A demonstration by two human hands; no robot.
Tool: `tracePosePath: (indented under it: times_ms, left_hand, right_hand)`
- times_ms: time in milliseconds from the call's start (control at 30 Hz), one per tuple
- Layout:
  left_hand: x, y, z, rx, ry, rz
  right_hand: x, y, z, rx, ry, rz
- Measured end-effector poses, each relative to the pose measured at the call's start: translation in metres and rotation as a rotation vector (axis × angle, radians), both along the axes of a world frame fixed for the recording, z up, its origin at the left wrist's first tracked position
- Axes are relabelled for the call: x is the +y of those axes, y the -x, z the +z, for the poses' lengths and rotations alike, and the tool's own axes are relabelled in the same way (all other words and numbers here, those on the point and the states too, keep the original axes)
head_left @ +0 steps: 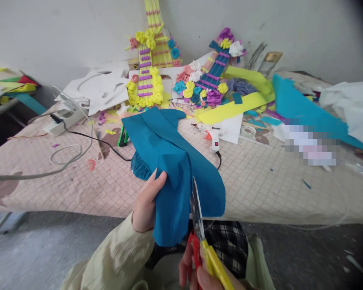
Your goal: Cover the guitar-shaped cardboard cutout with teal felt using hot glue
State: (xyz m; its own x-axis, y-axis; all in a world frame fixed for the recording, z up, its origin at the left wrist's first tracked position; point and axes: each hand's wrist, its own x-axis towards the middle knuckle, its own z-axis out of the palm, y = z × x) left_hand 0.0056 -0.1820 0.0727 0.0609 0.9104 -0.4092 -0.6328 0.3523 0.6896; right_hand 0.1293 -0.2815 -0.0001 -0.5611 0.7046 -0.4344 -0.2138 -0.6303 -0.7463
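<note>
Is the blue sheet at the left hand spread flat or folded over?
Folded over loosely, not flat: the blue sheet overlaps itself, with bends and creases above the left hand.

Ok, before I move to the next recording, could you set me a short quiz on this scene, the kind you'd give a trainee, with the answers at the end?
1. Multiple choice: what does the right hand hold?
a) a paintbrush
b) a pair of scissors
c) a ruler

2. True or false: as the camera sees it, the glue gun lies to the right of the green cutter.

3. Fill in the missing word: the left hand holds the blue sheet, and the scissors have one red handle and one ____ handle.

Key: 1 b; 2 true; 3 yellow.
</note>
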Motion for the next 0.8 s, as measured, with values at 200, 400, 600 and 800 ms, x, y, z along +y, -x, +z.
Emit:
tracePosePath:
  times_ms: [200, 400, 600, 800]
  left_hand:
    - [-0.005, 0.012, -0.035, 0.055, 0.114, 0.152]
    - [-0.010, 0.013, -0.031, -0.007, 0.141, 0.087]
    - [-0.009, 0.004, -0.021, -0.060, 0.264, 0.125]
    - [-0.014, 0.010, -0.037, -0.083, 0.163, 0.118]
  right_hand:
    - [0.005, -0.005, 0.019, 0.003, 0.019, -0.060]
    - [0.010, 0.001, 0.035, -0.128, -0.023, -0.117]
    - [0.011, 0.004, 0.034, -0.154, 0.040, -0.128]
    - [0.018, 0.007, 0.038, -0.149, 0.024, -0.115]
